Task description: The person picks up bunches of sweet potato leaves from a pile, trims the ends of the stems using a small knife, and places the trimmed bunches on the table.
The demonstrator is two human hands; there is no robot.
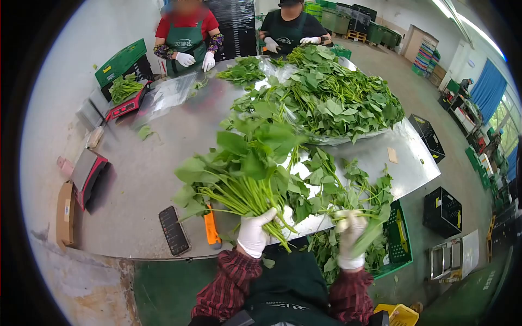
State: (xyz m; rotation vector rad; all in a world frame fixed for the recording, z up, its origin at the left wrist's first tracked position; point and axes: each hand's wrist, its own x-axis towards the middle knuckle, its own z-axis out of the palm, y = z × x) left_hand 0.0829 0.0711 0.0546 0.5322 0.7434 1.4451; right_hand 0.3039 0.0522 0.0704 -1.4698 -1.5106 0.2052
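Observation:
My left hand (pixel 254 232), in a white glove, is closed around the stems of a thick bunch of leafy greens (pixel 239 185). The bunch leans up and away over the metal table, its cut stem ends poking out past my thumb. To the right, my gloved right hand (pixel 352 233) is blurred by motion, with its fingers curled in. A leafy stem (pixel 368 237) hangs from it above a green crate (pixel 401 239) full of greens. Loose greens (pixel 321 185) lie on the table between the bunch and the big heap.
A large heap of greens (pixel 342 98) on plastic covers the table's far right. Left of my bunch lie an orange-handled knife (pixel 211 227) and a phone (pixel 174 230). Red scales (pixel 89 176) stand along the left edge. Two gloved co-workers (pixel 187 41) stand across the table (pixel 130 212).

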